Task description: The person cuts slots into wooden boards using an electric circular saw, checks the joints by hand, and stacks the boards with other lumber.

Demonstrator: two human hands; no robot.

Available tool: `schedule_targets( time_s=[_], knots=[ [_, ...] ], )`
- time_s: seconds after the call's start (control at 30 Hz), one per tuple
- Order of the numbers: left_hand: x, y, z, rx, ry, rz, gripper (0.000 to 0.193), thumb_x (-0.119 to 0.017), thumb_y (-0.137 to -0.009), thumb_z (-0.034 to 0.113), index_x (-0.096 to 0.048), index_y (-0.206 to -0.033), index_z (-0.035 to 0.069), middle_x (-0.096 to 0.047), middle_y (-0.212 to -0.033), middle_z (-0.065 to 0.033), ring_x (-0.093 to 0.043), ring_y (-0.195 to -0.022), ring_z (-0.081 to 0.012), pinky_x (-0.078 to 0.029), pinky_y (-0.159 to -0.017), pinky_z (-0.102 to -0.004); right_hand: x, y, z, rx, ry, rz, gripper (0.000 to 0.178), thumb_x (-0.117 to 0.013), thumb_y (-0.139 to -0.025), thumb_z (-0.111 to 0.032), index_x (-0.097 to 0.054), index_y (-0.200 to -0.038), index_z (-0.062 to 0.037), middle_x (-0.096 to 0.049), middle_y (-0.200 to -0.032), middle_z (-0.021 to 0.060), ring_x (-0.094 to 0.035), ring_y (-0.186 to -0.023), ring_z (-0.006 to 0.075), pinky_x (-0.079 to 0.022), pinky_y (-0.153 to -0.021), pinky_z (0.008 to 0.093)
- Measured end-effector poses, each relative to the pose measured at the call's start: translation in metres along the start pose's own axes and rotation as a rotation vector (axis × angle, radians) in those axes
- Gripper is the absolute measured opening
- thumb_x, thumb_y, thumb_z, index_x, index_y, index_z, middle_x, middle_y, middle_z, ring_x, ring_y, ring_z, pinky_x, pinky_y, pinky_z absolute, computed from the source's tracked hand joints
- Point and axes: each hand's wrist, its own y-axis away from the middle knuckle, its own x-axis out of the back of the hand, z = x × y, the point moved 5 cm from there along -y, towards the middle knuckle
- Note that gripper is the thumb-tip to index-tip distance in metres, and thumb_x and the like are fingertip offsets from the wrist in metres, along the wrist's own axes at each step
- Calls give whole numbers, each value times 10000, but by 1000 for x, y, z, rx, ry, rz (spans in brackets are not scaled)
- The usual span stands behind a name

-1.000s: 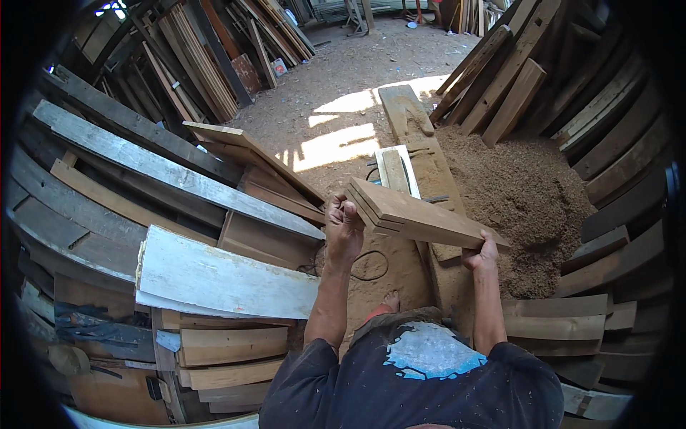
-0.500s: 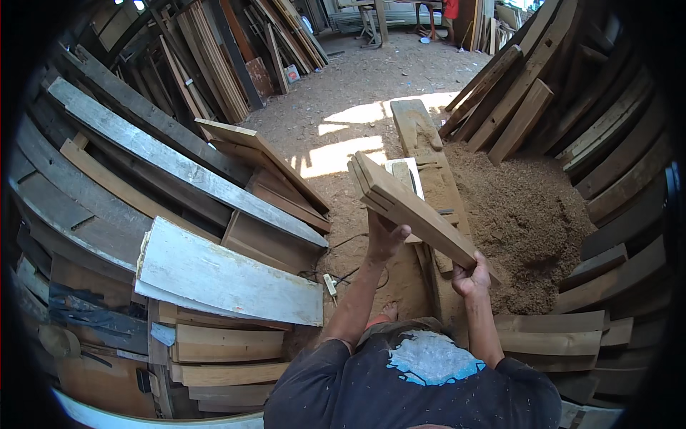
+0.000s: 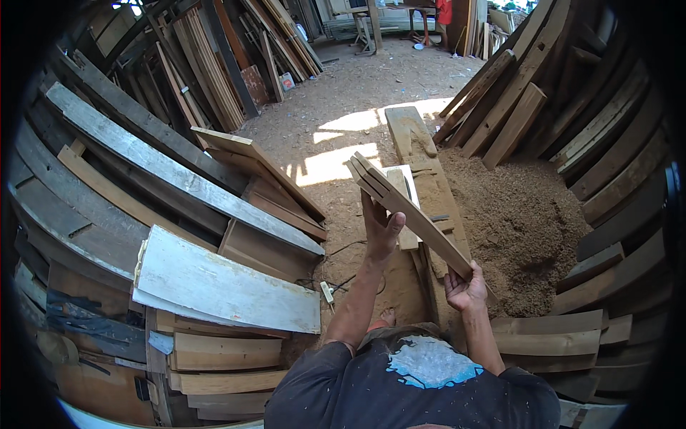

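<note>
A small stack of narrow wooden boards [image 3: 421, 220] slants across in front of me, its far end up to the left and its near end down to the right. At the far end the boards show as separate layers. My left hand [image 3: 382, 229] supports the far part from below, thumb apart and fingers partly hidden behind the wood. My right hand [image 3: 468, 289] is closed round the near end. Beneath the stack lies a long, dusty wooden bench [image 3: 446, 193], with a pale block-like piece [image 3: 409, 240] beside it, partly covered by the boards.
Wood shavings [image 3: 525, 229] are heaped to the right of the bench. Leaning planks [image 3: 514, 125] stand beyond them. On my left are a white-painted board [image 3: 229, 279] and stacked timber. A cable with a pale socket block [image 3: 327, 292] lies on the floor.
The boards have rolled in my hands, so their broad face now shows less and their edge more. My right hand has turned slightly and moved a little nearer to me.
</note>
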Motion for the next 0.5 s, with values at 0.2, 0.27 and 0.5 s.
schedule_targets(
  time_s=[0.2, 0.27, 0.5],
  knots=[
    [4, 0, -3, -36, -60, 0, 1170, -839, -827, 519, -113, -1615, 50, -452, -1433, -90, -483, -1282, -194, -436, -1063, -379, 2, -1, 3, -6, -9, 59, 448, -771, -852, -441, -643, -1179, -163, -739, -1053, 37, -722, -1015, 204, -578, -896, 398],
    [6, 0, -4, -38, -58, 1, 1171, -840, -824, 523, -120, -1613, 42, -449, -1437, -91, -481, -1284, -193, -429, -1069, -380, 1, 0, 3, -4, -3, 54, 449, -771, -851, -440, -641, -1178, -161, -738, -1055, 35, -720, -1018, 200, -579, -894, 397],
    [5, -2, -8, 8, -15, -12, 1165, -849, -805, 543, -152, -1603, 57, -454, -1427, -78, -472, -1291, -187, -421, -1075, -381, 0, -2, 4, -16, 0, -2, 437, -769, -847, -469, -644, -1164, -195, -723, -993, 6, -710, -955, 186, -564, -893, 399]
  ],
)
